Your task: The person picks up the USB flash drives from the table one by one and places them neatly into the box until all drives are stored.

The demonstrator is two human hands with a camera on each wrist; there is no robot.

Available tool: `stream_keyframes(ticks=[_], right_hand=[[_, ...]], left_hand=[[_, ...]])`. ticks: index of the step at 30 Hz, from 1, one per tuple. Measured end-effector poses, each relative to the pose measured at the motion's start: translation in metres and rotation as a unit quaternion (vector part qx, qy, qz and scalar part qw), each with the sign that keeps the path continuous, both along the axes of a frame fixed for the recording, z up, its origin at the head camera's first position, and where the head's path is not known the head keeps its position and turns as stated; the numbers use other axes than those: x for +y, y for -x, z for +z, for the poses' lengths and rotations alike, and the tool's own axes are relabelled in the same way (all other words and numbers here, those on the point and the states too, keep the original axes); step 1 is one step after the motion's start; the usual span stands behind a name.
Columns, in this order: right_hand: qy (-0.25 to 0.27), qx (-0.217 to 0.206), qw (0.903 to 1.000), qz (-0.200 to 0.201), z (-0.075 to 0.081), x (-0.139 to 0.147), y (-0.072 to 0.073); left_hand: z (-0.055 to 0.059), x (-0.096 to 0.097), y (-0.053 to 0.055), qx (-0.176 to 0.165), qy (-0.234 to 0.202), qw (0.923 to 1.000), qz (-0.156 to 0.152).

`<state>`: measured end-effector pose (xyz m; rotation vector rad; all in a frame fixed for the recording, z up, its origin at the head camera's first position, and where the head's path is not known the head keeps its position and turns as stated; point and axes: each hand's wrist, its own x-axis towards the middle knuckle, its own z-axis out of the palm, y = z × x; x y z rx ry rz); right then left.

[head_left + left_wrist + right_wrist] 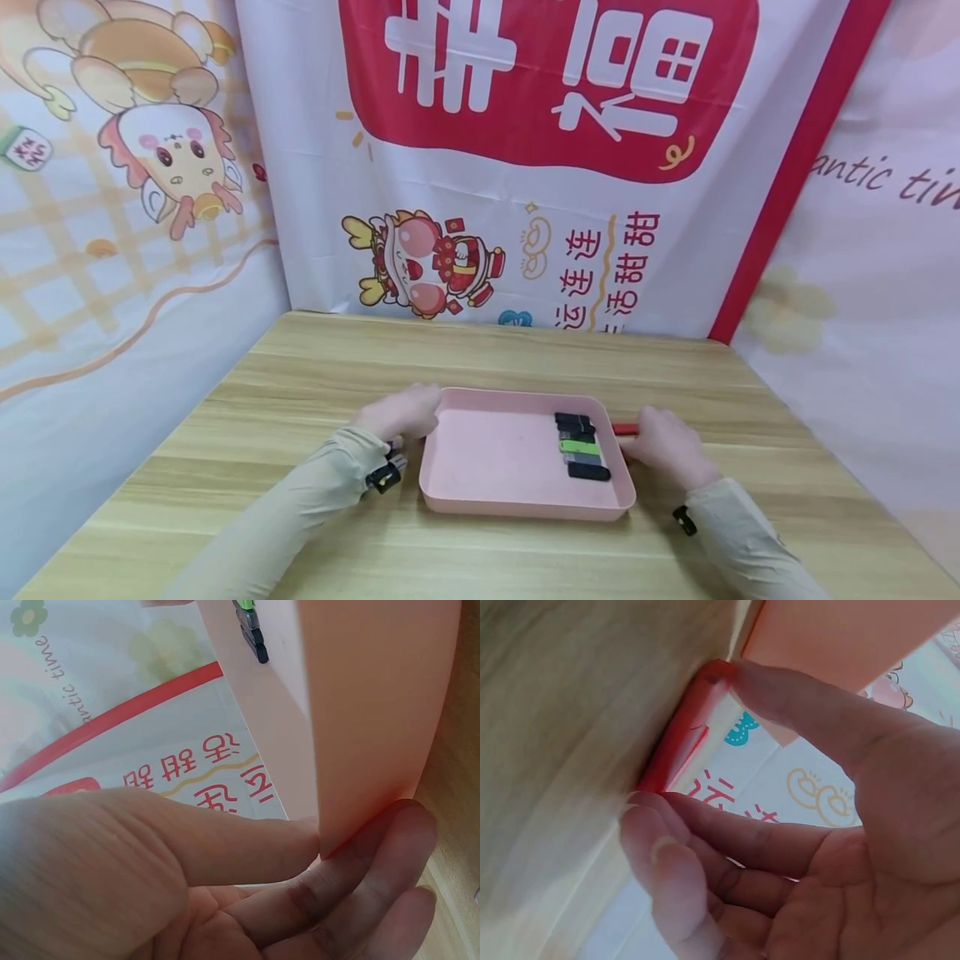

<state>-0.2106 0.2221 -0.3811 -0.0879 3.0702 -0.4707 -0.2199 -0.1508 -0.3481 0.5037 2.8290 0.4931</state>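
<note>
In the head view my left hand point(401, 412) is at the left side of a shallow pink tray point(495, 458). Its thumb and fingers pinch the corner of the tray wall point(382, 712), as the left wrist view shows. My right hand point(667, 446) is just past the tray's right end. Thumb and fingertips there pinch a small, glossy red oblong object point(686, 731) low over the table. Inside the tray, along its right side, several small sticks like USB flash drives lie in a row: black ones point(588, 472), a bright green one point(577, 447) and grey parts.
The tray rests on a wood-grain table point(360, 358). Behind the table hangs a white cloth with a red printed panel point(547, 142). Printed cloths also hang at left point(135, 275) and right point(862, 275).
</note>
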Motion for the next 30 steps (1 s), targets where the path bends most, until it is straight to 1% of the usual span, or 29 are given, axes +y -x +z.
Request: stream_keyframes(ticks=[3, 9, 11, 18, 23, 26, 30], right_hand=[[0.000, -0.008, 1.0000, 0.002, 0.002, 0.001, -0.002], [0.018, -0.053, 0.9984, -0.003, 0.006, 0.005, -0.003], [0.029, -0.060, 0.9978, 0.001, 0.007, 0.006, -0.003], [0.030, -0.054, 0.9978, 0.023, 0.009, 0.012, -0.006], [0.037, -0.077, 0.9962, 0.015, 0.011, 0.014, -0.005], [0.031, -0.077, 0.9965, 0.011, 0.012, 0.015, -0.003], [0.018, -0.067, 0.9974, 0.018, 0.011, 0.015, -0.001]], left_hand=[[0.000, 0.000, 0.000, 0.002, -0.001, 1.0000, -0.002], [-0.001, 0.000, 0.001, 0.003, 0.008, 1.0000, -0.004], [0.000, 0.000, 0.001, 0.001, 0.009, 1.0000, -0.001], [0.000, 0.001, 0.001, -0.008, 0.005, 1.0000, 0.002], [0.000, 0.001, 0.003, -0.015, 0.003, 0.9999, 0.006], [0.000, 0.001, 0.004, -0.013, 0.006, 0.9999, 0.006], [-0.002, 0.000, 0.005, -0.018, 0.005, 0.9998, 0.008]])
